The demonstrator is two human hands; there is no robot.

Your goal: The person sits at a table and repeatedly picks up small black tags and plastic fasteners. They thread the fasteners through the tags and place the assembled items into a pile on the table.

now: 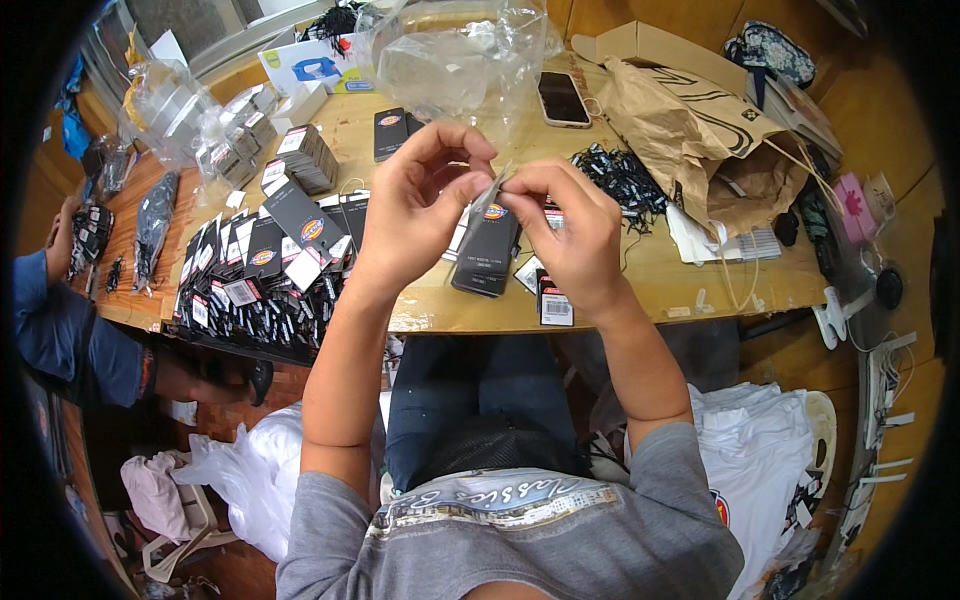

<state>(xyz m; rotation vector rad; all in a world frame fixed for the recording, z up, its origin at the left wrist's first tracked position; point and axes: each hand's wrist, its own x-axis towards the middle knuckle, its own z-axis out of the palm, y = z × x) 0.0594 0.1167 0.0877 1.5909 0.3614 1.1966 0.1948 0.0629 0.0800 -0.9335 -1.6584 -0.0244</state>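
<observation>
My left hand [425,200] and my right hand [572,225] meet above the table, fingertips pinched on a thin hang tag [480,214] seen nearly edge-on. Both are closed on its upper end; any cord there is too small to make out. Right below lie dark hang tags [483,268] with a round logo. A small white barcode label [556,308] rests by the table's near edge under my right hand. Left of my left forearm spreads a big heap of black tags [265,250] with cords and white labels attached.
A pile of black cords [620,182] lies right of my hands, beside a crumpled brown paper bag [715,130]. Stacked tags [306,158], a phone [564,99] and clear plastic bags [440,65] sit farther back. Another person's arm [60,240] reaches in at the left.
</observation>
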